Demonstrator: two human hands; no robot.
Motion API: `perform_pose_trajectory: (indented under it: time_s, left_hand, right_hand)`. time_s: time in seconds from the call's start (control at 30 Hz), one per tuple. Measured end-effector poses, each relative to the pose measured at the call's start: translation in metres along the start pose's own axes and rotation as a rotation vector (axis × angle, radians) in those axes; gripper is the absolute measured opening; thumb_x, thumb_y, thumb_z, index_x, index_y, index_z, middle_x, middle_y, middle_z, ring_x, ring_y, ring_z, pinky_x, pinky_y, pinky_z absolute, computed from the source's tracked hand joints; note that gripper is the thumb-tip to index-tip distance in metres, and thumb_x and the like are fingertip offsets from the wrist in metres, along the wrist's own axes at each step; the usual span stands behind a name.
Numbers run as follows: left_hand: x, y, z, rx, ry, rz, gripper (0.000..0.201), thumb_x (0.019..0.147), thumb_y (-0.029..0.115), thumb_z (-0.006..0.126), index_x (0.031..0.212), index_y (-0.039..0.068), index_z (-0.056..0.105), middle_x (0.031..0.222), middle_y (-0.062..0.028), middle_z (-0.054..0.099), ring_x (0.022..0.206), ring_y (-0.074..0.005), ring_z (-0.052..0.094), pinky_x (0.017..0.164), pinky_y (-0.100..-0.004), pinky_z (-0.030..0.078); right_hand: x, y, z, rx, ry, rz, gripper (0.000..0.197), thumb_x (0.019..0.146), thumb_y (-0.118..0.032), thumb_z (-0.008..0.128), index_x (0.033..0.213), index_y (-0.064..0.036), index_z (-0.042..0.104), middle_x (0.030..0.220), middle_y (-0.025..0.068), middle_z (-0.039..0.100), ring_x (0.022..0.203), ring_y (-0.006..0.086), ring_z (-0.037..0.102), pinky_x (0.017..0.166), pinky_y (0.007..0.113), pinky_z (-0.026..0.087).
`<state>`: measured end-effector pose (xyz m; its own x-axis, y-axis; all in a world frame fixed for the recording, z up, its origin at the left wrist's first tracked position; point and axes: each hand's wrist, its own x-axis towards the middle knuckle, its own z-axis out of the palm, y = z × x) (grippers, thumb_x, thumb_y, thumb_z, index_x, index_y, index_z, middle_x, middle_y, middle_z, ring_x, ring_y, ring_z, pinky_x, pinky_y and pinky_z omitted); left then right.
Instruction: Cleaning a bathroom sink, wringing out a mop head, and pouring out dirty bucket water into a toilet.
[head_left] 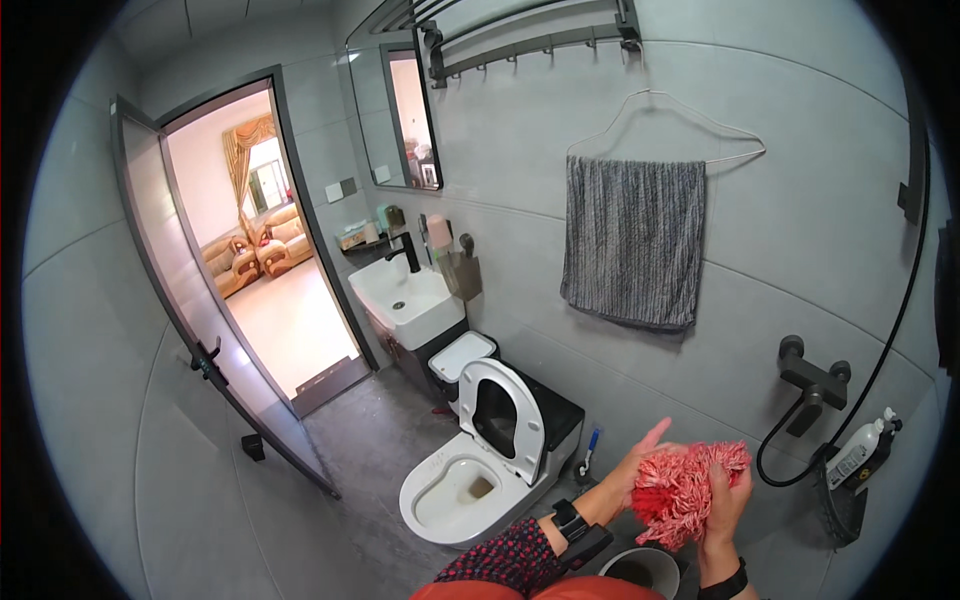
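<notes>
A shaggy red-and-white mop head point(690, 490) is bunched between my two hands, above a pale bucket point(672, 566). My left hand point(632, 476) supports it from the left, thumb stretched away and some fingers hidden behind the strands. On the other side my right hand point(727, 508) grips it, thumb pressed into the strands. Only the bucket's rim and dark inside show below the mop head.
Left of my arms stands a toilet point(440, 500) with its seat raised, a toilet brush point(592, 445) beside it. A washbasin point(405, 305) is farther back, near the open door point(170, 240). A shower mixer point(812, 385) and corner shelf point(840, 510) are on the right; a grey towel point(635, 240) hangs above.
</notes>
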<state>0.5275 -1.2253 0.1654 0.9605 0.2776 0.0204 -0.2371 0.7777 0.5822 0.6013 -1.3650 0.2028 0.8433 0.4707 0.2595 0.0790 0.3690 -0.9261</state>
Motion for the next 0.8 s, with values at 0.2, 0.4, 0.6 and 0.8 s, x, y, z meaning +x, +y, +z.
perform_pose_trajectory:
  time_s: [0.2, 0.4, 0.6, 0.8]
  left_hand:
    - [0.011, -0.026, -0.037, -0.038, -0.186, -0.03, 0.051, 0.092, 0.021, 0.052, 0.137, 0.006, 0.035, 0.123, -0.0091, 0.054, 0.111, -0.0178, 0.053, 0.098, -0.0308, 0.042]
    - [-0.028, -0.052, -0.047, 0.089, -0.142, -0.33, 0.049, 0.091, 0.041, 0.05, 0.131, 0.015, 0.042, 0.121, -0.009, 0.057, 0.1, -0.0256, 0.06, 0.075, -0.0431, 0.055]
    - [-0.036, -0.035, -0.046, -0.128, -0.356, -0.396, 0.059, 0.089, 0.058, 0.037, 0.136, 0.021, 0.037, 0.124, -0.0116, 0.054, 0.105, -0.0336, 0.058, 0.068, -0.0506, 0.056]
    - [-0.024, -0.029, -0.025, -0.365, 0.046, 0.061, 0.048, 0.095, 0.044, 0.037, 0.126, 0.009, 0.045, 0.122, -0.0087, 0.055, 0.101, -0.0253, 0.058, 0.09, -0.0406, 0.048]
  right_hand:
    - [0.017, -0.017, 0.021, -0.374, -0.13, -0.336, 0.031, 0.068, -0.015, 0.069, 0.091, 0.0009, 0.056, 0.087, 0.0069, 0.054, 0.079, 0.0188, 0.054, 0.075, 0.031, 0.043]
    - [0.028, -0.022, 0.027, -0.575, -0.048, -0.587, 0.033, 0.061, -0.014, 0.073, 0.086, 0.0001, 0.057, 0.087, 0.0101, 0.051, 0.075, 0.0257, 0.053, 0.071, 0.034, 0.044]
    - [0.026, -0.012, 0.03, -0.743, -0.184, -1.096, 0.038, 0.061, -0.022, 0.077, 0.085, -0.004, 0.054, 0.09, 0.0143, 0.053, 0.081, 0.0344, 0.055, 0.067, 0.043, 0.046]
    - [0.017, 0.0, 0.043, -0.714, -0.468, -1.364, 0.036, 0.062, -0.029, 0.075, 0.076, -0.0103, 0.049, 0.091, 0.0118, 0.053, 0.085, 0.0401, 0.057, 0.068, 0.05, 0.05]
